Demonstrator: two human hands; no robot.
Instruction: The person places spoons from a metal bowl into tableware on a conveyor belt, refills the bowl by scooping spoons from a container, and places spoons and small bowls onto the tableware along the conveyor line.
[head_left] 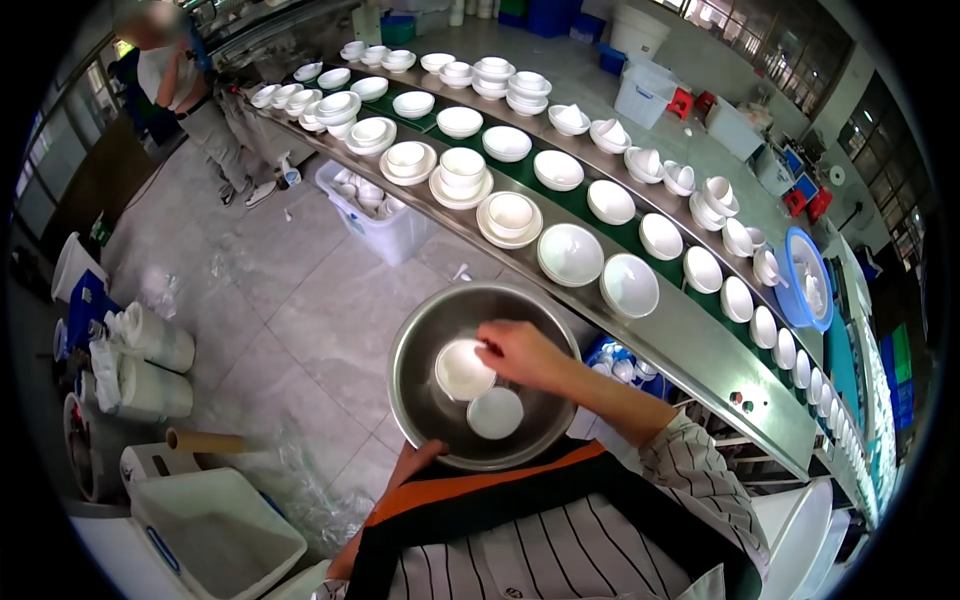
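A large steel basin (405, 375) is held against my body, below the conveyor's near edge. My left hand (418, 460) grips its lower left rim, with most of the fingers hidden underneath. Inside the basin, my right hand (510, 350) pinches the rim of a small white bowl (464, 371). Just below that, a second white bowl (495, 414) rests on the basin floor. Two larger white bowls, one on the left (570, 255) and one on the right (629, 286), stand on the steel ledge beyond the basin.
A green conveyor belt (635, 236) carries a row of white bowls, with stacked bowls and plates on both steel ledges. Under it stands a plastic bin (385, 232) of white ware. A blue basin (805, 275) sits at right. Another person (185, 85) stands at far left.
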